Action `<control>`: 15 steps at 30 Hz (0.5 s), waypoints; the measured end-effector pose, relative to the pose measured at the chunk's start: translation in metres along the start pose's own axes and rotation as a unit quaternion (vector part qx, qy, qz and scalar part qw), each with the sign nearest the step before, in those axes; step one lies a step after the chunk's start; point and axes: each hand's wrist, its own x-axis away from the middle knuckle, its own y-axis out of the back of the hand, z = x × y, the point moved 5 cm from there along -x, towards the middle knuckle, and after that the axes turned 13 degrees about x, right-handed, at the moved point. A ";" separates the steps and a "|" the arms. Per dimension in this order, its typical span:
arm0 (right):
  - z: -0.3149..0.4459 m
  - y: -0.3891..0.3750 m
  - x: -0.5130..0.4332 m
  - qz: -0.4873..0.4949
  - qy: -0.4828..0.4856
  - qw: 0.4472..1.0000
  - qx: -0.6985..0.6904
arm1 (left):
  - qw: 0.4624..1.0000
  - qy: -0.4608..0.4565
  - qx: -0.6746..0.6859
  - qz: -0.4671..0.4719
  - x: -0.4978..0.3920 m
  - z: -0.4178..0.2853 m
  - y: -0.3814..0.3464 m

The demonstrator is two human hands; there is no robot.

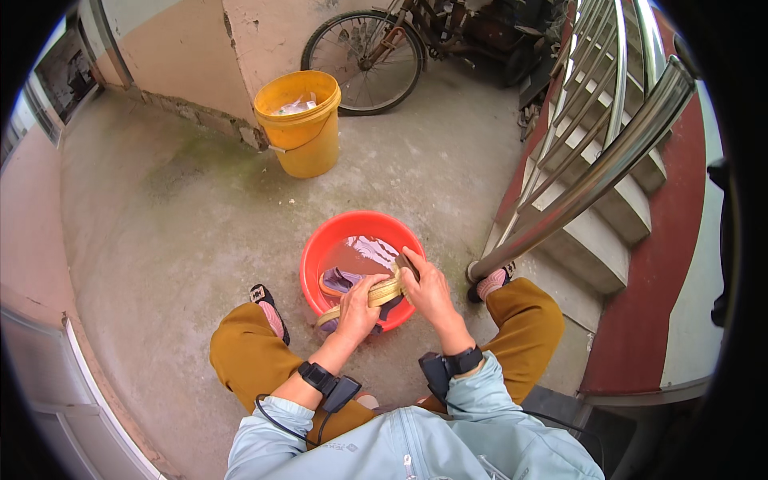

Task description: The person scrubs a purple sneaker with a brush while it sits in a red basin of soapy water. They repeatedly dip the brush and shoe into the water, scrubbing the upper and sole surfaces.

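In my left hand (358,309) is a shoe (384,291), its pale yellow sole turned sideways and a bit of dark purple upper showing below. My right hand (429,290) grips a scrubbing brush (407,265) with a dark back and pale bristles, pressed against one end of the sole. Both hands are over the right and near part of a red plastic basin (362,221). A second shoe, purple-grey with an orange sole edge (337,281), lies in the basin's murky water, partly hidden by my left hand.
A yellow bucket (306,147) with plastic scraps inside stands beyond the basin, beside a wall corner. Behind it leans a bicycle (364,63). At right, a steel handrail (576,201) runs up concrete stairs (591,240). My knees flank the basin.
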 end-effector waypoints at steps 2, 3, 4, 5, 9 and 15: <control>-0.014 -0.009 -0.028 0.058 -0.016 0.998 -0.002 | 0.999 -0.025 0.023 0.001 0.003 -0.007 -0.003; -0.016 -0.014 -0.036 0.082 0.005 0.996 -0.038 | 1.000 -0.007 0.021 0.012 0.002 -0.006 -0.003; -0.018 -0.018 -0.040 0.096 0.017 0.993 -0.064 | 1.000 0.003 0.025 0.015 0.002 -0.006 -0.002; -0.021 -0.022 -0.042 0.132 -0.006 0.988 -0.076 | 0.999 0.013 0.029 0.017 0.002 -0.005 -0.001; -0.003 0.006 0.000 -0.128 0.037 0.991 0.008 | 0.994 0.089 0.043 -0.051 -0.005 0.014 0.015; 0.038 -0.010 0.022 -0.088 0.081 0.987 0.106 | 0.992 0.058 -0.097 -0.063 0.004 0.015 0.006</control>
